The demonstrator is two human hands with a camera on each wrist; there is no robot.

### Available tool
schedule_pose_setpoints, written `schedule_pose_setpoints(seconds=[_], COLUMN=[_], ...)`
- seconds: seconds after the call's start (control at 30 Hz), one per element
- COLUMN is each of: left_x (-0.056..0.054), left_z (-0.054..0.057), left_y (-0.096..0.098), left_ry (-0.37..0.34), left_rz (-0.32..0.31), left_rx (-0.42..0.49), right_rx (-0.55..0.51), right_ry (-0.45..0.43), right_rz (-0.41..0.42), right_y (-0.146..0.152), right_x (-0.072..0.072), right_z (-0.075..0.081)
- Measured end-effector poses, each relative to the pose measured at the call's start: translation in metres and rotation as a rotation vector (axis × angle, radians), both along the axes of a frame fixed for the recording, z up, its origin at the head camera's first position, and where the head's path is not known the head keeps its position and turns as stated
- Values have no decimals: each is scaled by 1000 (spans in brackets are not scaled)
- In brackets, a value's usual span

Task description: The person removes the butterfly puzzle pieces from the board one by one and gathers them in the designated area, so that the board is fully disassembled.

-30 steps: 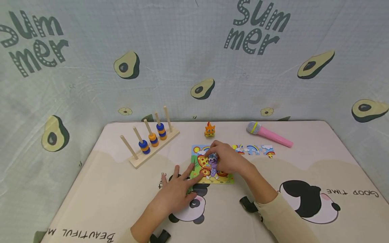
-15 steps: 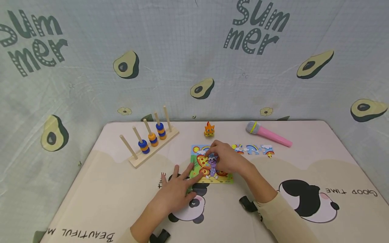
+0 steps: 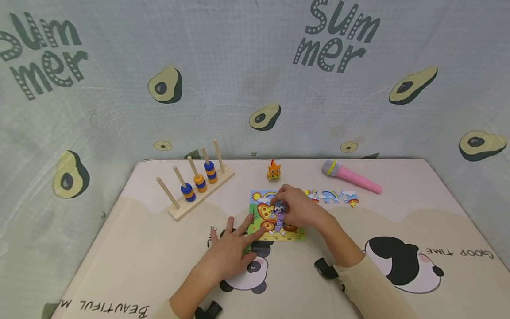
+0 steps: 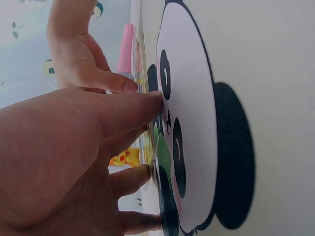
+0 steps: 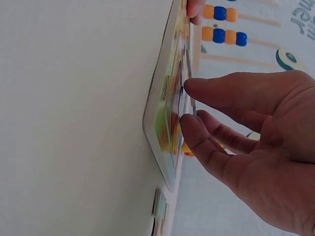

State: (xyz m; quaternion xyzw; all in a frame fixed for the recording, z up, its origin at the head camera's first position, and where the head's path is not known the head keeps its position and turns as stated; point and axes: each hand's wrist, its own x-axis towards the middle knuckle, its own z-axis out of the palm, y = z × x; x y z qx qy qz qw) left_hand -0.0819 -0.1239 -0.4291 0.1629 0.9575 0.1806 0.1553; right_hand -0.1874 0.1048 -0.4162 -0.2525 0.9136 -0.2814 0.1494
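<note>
A colourful puzzle board (image 3: pixel 275 237) with a butterfly picture lies on the table. My right hand (image 3: pixel 306 209) reaches over it from the right, thumb and fingertips pinching a thin puzzle piece (image 3: pixel 280 214) with a purple cartoon figure. In the right wrist view the thin edge of that piece shows between the fingertips, close over the board (image 5: pixel 161 120). My left hand (image 3: pixel 230 253) lies with fingers spread at the board's left side, and its index finger and thumb side reach the board's edge. The left wrist view shows those fingers (image 4: pixel 130 179) straight against the surface.
Several rainbow puzzle pieces (image 3: pixel 330 196) lie right of the board. Behind stand a small orange toy figure (image 3: pixel 273 171) and a pink toy microphone (image 3: pixel 354 176). A wooden peg stand (image 3: pixel 203 195) with blue and orange beads is at the back left, before a patterned curtain (image 3: pixel 223 79).
The purple figure's piece under my right fingers has turned and shifted slightly on the board. My left hand has stayed in place.
</note>
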Motion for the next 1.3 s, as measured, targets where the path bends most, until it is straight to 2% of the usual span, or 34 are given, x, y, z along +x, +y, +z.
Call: schedule_pose_setpoints(seconds=[0.23,0.7,1.0,1.3], left_x=[1,1,1,0], left_z=[0,0,4,-1], left_y=[-1,0,1,1], left_ry=[-1,-9,7,3], left_rz=[-1,6,10,16], left_rx=[-2,8,14,5], right_rx=[-19,-49,-83,-53], right_ry=[9,60,50,57], right_rz=[-27,-13,-59,-105], right_y=[12,57,91,115], right_x=[3,10,16,20], right_z=[7,15,13,14])
